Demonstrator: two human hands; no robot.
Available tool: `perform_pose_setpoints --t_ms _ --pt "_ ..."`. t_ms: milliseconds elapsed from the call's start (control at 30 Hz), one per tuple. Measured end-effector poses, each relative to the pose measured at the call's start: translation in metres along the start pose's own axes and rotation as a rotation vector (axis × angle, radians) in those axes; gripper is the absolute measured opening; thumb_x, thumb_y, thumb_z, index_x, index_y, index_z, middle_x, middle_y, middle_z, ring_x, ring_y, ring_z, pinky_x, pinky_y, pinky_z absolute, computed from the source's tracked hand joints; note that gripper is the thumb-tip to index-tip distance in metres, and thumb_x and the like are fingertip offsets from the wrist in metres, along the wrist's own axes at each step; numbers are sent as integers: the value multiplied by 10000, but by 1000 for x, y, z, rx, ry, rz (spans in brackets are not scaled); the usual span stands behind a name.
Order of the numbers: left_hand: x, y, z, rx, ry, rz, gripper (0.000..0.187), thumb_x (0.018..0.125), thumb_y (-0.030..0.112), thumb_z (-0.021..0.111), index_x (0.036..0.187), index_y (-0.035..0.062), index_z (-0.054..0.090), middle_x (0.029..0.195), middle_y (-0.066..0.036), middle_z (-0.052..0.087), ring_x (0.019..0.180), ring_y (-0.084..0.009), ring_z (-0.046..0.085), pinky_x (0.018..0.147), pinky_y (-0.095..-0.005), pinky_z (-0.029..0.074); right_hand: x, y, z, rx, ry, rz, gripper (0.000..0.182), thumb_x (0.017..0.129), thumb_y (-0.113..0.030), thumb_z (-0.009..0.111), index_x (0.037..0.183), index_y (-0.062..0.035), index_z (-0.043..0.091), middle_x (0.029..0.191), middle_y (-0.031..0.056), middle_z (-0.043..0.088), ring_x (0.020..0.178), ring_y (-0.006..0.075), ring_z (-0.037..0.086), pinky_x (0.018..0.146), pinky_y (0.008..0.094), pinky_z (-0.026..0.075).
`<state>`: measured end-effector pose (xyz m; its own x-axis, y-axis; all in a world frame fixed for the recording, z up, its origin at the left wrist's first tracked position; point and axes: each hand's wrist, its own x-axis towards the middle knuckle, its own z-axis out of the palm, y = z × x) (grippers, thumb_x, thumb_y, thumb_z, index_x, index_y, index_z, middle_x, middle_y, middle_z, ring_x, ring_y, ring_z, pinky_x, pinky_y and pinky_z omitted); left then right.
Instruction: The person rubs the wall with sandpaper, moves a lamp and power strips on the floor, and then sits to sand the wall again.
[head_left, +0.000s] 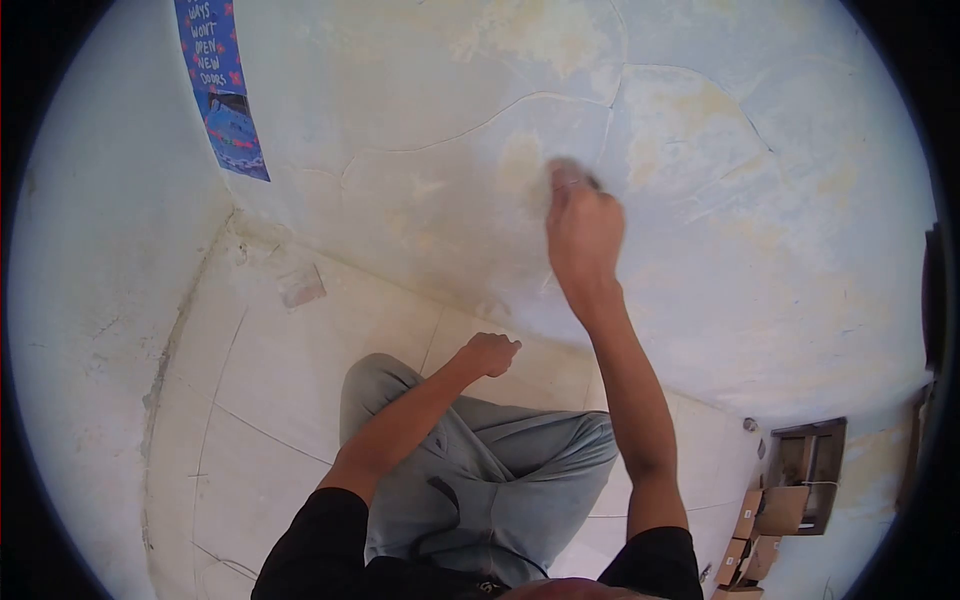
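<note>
My right hand (584, 225) is raised to the cracked, patchy wall (470, 190), its fingers closed round something small and blurred, too smeared to name. It is close to a long crack that runs down the wall. Lower and to the left, my left hand (490, 354) is closed in a loose fist above my crossed legs, near the foot of the wall. Whatever it may hold is hidden. Grey trousers (500, 490) cover my legs on the pale tiled floor (270, 400).
A blue printed strip (224, 95) hangs on the wall at upper left. A small flat piece (302, 287) lies on the floor near the left corner. Cardboard boxes (780, 510) stand at lower right beside a wooden frame (828, 470).
</note>
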<state>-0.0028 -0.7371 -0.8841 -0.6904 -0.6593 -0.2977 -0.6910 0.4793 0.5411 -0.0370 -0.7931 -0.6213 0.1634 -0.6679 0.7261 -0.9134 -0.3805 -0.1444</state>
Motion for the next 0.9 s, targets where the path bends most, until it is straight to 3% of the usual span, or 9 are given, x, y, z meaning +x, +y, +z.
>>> perform_pose_setpoints --t_ms 67,133,200,333,400,500,733,833,900 --pt "1 0 3 0 -6 -4 377 921 214 514 1266 63 519 1083 -197 633 1009 -352 630 837 -482 511 -7 1 6 -155 -275 -78 229 962 -170 527 915 8 664 666 232 616 601 417 611 550 476 486" --pt "1 -1 1 1 -8 -11 377 919 211 516 1264 61 521 1083 -198 632 1006 -352 631 835 -482 512 -2 5 0 -127 -194 -140 239 965 -176 521 912 9 663 671 239 615 601 421 610 557 477 491" --pt "0 0 1 -20 8 -3 374 915 211 521 1256 59 523 1085 -199 632 1002 -352 632 832 -482 513 0 1 -1 -13 -28 19 232 973 -197 501 915 -25 646 697 201 638 611 415 622 579 478 514" --pt "-4 -1 -3 -10 -1 -12 370 913 215 524 1249 59 523 1085 -199 633 1003 -352 633 833 -482 513 -10 3 11 -104 -270 -63 209 965 -181 516 917 -22 643 691 194 631 605 413 617 560 486 500" --pt "-1 1 -3 -15 -34 -8 371 915 221 525 1247 56 520 1083 -196 631 1006 -351 631 833 -481 512 -4 6 2 -4 -18 43 179 958 -169 519 958 -39 642 714 198 634 614 418 617 561 497 492" --pt "-2 0 -1 -17 8 1 375 917 226 526 1251 56 517 1094 -193 627 1012 -349 628 838 -478 511 -11 10 12 -21 -123 -80 178 954 -162 513 993 -45 642 743 205 641 633 417 623 566 501 492" --pt "3 -2 11 10 85 15 310 878 153 515 1166 56 576 1046 -160 668 967 -334 660 768 -474 545 -4 12 -1 0 -47 -21 174 941 -150 516 995 -41 640 759 216 636 646 424 623 573 498 493" --pt "3 -3 6 29 72 14 313 880 169 524 1167 55 576 1047 -162 668 970 -335 659 774 -474 544 -2 10 -2 -105 -157 -85 185 949 -164 512 986 -35 639 745 217 636 641 424 621 581 496 495" --pt "-1 -1 5 1 67 10 310 881 162 520 1167 57 575 1045 -161 667 971 -333 659 782 -470 543 1 4 -7 11 -5 75 188 952 -178 520 946 -27 633 721 209 635 626 418 622 588 492 500"
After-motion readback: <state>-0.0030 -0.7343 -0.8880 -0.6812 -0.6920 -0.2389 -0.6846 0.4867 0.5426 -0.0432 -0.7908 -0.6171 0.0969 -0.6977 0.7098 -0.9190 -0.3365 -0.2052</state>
